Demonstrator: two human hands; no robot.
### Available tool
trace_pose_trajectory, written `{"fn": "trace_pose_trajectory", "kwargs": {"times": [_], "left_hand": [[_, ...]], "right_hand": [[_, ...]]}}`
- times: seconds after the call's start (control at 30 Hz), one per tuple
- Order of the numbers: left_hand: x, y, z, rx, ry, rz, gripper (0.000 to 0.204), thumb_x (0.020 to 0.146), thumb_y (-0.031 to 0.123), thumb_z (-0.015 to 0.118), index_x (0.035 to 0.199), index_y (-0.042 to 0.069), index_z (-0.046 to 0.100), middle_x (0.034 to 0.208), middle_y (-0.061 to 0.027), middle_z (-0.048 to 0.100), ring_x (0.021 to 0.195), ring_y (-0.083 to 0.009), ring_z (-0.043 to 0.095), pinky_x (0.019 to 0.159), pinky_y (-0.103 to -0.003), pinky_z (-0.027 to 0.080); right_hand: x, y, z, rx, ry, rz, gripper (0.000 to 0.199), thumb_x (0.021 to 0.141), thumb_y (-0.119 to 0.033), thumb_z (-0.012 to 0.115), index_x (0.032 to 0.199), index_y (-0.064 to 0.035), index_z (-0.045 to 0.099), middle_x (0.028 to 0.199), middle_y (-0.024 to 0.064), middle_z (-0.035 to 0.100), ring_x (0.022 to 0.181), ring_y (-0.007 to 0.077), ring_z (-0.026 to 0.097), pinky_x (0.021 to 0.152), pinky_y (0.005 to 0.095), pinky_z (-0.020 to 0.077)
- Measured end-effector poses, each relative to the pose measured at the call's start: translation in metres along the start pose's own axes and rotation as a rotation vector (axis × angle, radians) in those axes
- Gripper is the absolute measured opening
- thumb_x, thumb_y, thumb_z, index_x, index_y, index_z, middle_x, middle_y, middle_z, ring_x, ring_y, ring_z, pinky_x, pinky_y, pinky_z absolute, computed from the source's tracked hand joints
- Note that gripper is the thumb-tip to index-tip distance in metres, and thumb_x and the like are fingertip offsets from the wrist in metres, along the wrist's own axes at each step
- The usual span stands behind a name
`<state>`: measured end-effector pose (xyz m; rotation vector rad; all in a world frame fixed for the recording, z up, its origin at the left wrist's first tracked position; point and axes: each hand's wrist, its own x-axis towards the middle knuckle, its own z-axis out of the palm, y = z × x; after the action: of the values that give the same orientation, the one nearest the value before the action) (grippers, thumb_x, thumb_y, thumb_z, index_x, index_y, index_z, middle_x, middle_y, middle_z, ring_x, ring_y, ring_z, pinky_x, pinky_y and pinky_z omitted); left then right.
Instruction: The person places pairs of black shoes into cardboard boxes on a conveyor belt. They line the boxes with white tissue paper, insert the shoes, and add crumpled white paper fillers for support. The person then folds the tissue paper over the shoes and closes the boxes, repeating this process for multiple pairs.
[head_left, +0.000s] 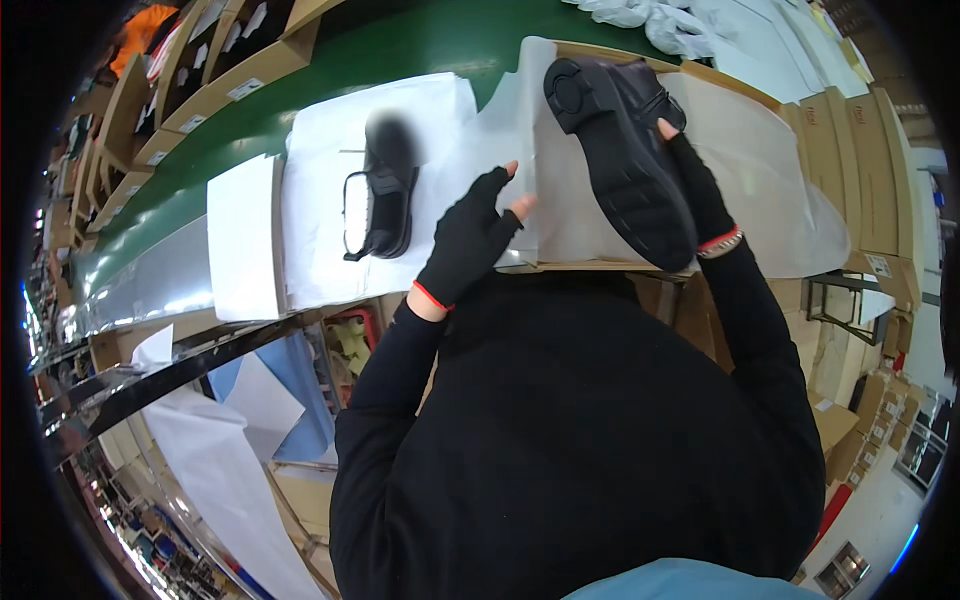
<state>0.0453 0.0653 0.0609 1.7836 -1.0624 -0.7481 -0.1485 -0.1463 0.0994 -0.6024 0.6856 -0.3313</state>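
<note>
Landmark: open cardboard shoebox [590, 266] at the front edge of the bench, lined with white tissue paper [760, 190] that spills over its far and right rims.

Right hand [700, 185], black fingerless glove with a red wrist band plus a beaded bracelet, grips a black shoe [620, 150] inside the box. The shoe is turned sole-up: matte rubber sole with ribbed tread and a round moulded heel at the far end. Fingers wrap the shoe's right side; grip closed on it.

Left hand [470, 240], same type of glove, lies on the tissue at the box's left edge, bare fingertips pinching or pressing the sheet. Can't tell if it's actually clamped.

Left of the box: second black shoe [385, 195], upright on its sole, glossy upper with a strap loop, sitting on a flat white paper sheet [320, 200]. It touches neither hand. Further left, a white rectangular box lid [243, 235], smooth.

Beyond the box: green conveyor belt [430, 45], smooth surface, running diagonally.

Right of the box: stack of flat tan cardboard boxes [870, 160], plain corrugated. A small white rectangular label sits on one near the lower end; print too small to tell.

Far left beyond the belt: row of open tan boxes [215, 75], each with a small white rectangular label on its side.

Below-left of the box: loose white and light-blue sheets [270, 400].
</note>
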Motion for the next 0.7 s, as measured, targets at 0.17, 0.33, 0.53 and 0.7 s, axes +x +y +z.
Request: {"fn": "trace_pose_trajectory", "kwargs": {"times": [0.17,0.33,0.53,0.7], "left_hand": [[0.0,-0.022,0.034,0.16,-0.027,0.133,0.067,0.087,0.033,0.065,0.144,0.012,0.037,0.124,-0.0145,0.059,0.066,-0.0233,0.063,0.074,-0.035,0.049],[0.007,-0.03,0.034,0.079,-0.075,0.069,0.067,0.087,0.026,0.065,0.145,0.013,0.036,0.127,-0.0145,0.057,0.069,-0.0225,0.065,0.075,-0.034,0.049],[-0.001,-0.031,0.043,0.1,-0.081,0.086,0.064,0.086,0.025,0.063,0.143,0.012,0.037,0.125,-0.0138,0.056,0.084,-0.0329,0.064,0.073,-0.04,0.05],[-0.004,-0.031,0.043,0.161,-0.028,0.142,0.063,0.087,0.025,0.064,0.143,0.013,0.038,0.122,-0.0116,0.057,0.065,-0.0237,0.064,0.069,-0.037,0.049]], "right_hand": [[0.052,0.042,-0.041,-0.391,0.206,-0.224,0.051,0.092,-0.042,0.06,0.122,-0.0007,0.057,0.114,0.0102,0.064,0.1,0.0183,0.062,0.088,0.0305,0.05],[0.109,0.057,-0.096,-0.094,0.234,-0.028,0.052,0.092,-0.043,0.06,0.123,-0.0009,0.055,0.118,0.0102,0.061,0.104,0.019,0.06,0.091,0.0322,0.0487],[0.131,0.059,-0.076,0.081,0.046,-0.056,0.053,0.094,-0.044,0.055,0.126,-0.0025,0.052,0.122,0.0099,0.058,0.108,0.0198,0.058,0.095,0.0349,0.0467],[0.157,0.075,-0.074,0.003,-0.132,0.239,0.067,0.095,-0.057,0.043,0.139,-0.0062,0.04,0.133,0.0141,0.051,0.123,0.0292,0.048,0.109,0.0474,0.0327]]}}
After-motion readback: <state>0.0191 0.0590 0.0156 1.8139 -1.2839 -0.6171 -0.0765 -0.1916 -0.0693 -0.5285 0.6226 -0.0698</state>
